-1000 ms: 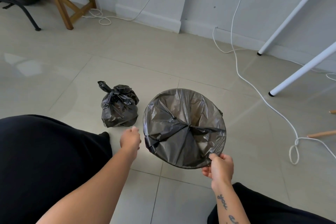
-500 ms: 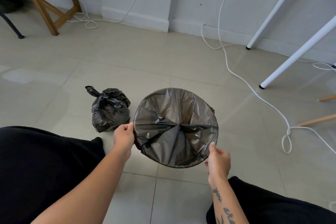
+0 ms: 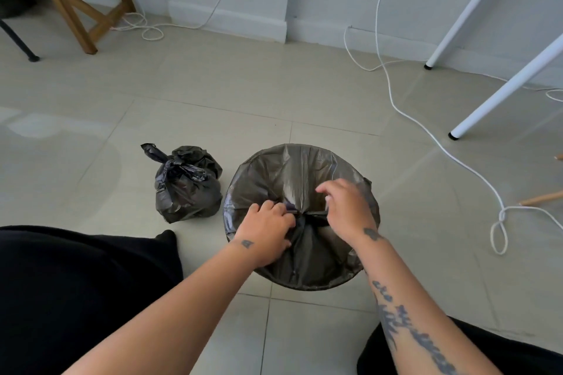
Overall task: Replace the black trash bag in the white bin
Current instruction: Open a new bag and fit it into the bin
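Black trash bags, two: one tied bag (image 3: 187, 184), knotted at the top, standing on the floor left of centre. One liner (image 3: 292, 167) is stretched over the round mouth of the bin at centre frame; the bin's own wall is hidden under the plastic. Hands, two, close together over the liner's middle: left hand (image 3: 268, 230) with fingers curled on the gathered plastic, right hand (image 3: 347, 211) pinching the same dark fold from the other side. White table legs (image 3: 502, 91), two, slanting at upper right. White cables (image 3: 426, 131), two, one coiled at upper left, one trailing down the right. Wooden frame (image 3: 70, 9), one, upper left. Surface: pale glossy tiled floor (image 3: 213, 100). Room: grey-white wall with skirting board (image 3: 228, 14) across the top.
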